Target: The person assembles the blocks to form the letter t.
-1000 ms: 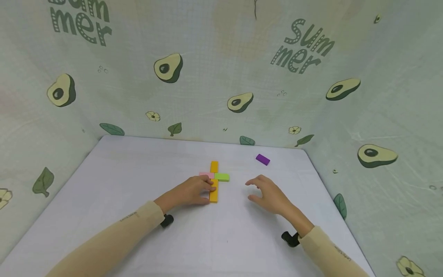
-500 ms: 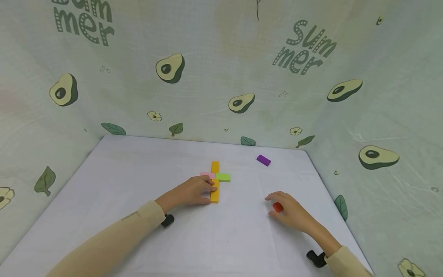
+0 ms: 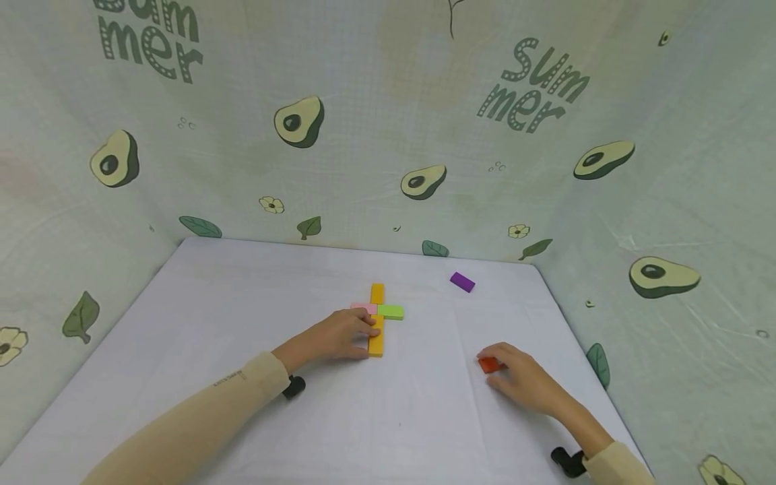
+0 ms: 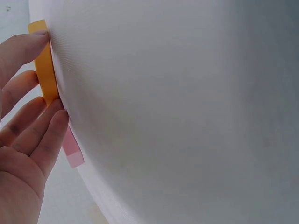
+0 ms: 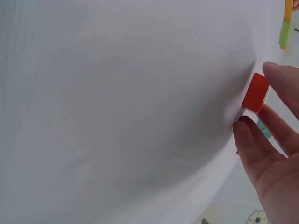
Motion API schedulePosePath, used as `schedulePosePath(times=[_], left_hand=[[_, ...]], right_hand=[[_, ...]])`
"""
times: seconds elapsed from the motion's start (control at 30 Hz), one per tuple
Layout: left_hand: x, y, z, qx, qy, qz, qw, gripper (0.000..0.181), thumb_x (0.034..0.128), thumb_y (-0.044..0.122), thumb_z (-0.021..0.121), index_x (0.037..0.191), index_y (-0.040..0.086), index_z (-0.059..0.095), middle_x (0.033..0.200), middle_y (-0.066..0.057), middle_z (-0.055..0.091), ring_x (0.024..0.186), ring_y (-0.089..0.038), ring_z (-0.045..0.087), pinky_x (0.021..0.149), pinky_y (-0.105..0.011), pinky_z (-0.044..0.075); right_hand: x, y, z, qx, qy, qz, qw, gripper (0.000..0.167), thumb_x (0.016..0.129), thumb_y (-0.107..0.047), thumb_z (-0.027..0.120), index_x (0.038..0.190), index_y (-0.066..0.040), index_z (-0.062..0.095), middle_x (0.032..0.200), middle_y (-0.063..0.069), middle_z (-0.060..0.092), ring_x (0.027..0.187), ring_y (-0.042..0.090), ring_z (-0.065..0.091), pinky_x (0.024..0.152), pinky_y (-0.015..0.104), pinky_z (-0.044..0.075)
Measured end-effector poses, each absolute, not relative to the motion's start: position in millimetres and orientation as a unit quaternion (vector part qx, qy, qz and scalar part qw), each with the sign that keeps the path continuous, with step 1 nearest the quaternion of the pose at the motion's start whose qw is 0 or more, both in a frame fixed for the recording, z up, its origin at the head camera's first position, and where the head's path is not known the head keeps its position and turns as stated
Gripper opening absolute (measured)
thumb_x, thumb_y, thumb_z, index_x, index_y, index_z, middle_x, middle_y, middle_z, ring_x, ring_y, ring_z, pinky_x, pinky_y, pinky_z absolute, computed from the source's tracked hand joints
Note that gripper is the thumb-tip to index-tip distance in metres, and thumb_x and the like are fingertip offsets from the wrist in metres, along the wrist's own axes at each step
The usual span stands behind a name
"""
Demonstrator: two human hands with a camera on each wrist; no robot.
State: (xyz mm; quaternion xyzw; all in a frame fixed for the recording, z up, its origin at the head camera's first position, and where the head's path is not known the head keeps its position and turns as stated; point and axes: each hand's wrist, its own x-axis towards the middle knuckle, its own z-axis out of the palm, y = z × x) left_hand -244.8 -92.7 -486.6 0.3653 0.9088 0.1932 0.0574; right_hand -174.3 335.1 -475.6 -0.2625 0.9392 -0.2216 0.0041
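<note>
In the head view, my left hand (image 3: 339, 333) holds a long yellow block (image 3: 376, 347) on the table, thumb at one end and fingers at the other. A pink block (image 4: 72, 149) lies by its fingertips in the left wrist view. A green block (image 3: 391, 312) and a shorter yellow block (image 3: 377, 294) adjoin it, forming a cross shape. Farther right, my right hand (image 3: 524, 380) grips a red block (image 5: 255, 93) at the tabletop between thumb and fingers. Part of the red block is hidden under that hand in the head view.
A purple block (image 3: 463, 282) lies alone near the table's back right. The white-covered table (image 3: 242, 283) ends at hanging cloth walls (image 3: 358, 81) printed with avocados, at the back and both sides.
My right hand has moved right and toward me, away from beside the cross of blocks, and has closed in around the red block. My left hand has stayed on the long yellow block.
</note>
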Motion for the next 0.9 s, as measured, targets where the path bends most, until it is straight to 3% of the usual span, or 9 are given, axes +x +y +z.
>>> schedulePosePath(times=[0.5, 0.9], left_hand=[[-242, -92, -482, 0.367, 0.907, 0.200, 0.062, 0.050, 0.0928, 0.031, 0.085, 0.137, 0.012, 0.073, 0.136, -0.001, 0.069, 0.126, -0.019, 0.063, 0.112, -0.036, 0.051], [-243, -92, -486, 0.367, 0.907, 0.198, 0.057, 0.050, 0.0926, 0.031, 0.086, 0.137, 0.013, 0.073, 0.136, -0.001, 0.068, 0.126, -0.019, 0.063, 0.111, -0.037, 0.051]], right_hand=[[-184, 352, -483, -0.304, 0.921, -0.244, -0.012, 0.039, 0.088, 0.006, 0.082, 0.122, -0.012, 0.075, 0.120, -0.001, 0.075, 0.108, 0.019, 0.072, 0.091, 0.036, 0.062], [-186, 353, -484, -0.283, 0.928, -0.239, -0.034, 0.037, 0.085, 0.001, 0.087, 0.118, -0.012, 0.079, 0.116, -0.002, 0.078, 0.102, 0.015, 0.074, 0.087, 0.034, 0.063]])
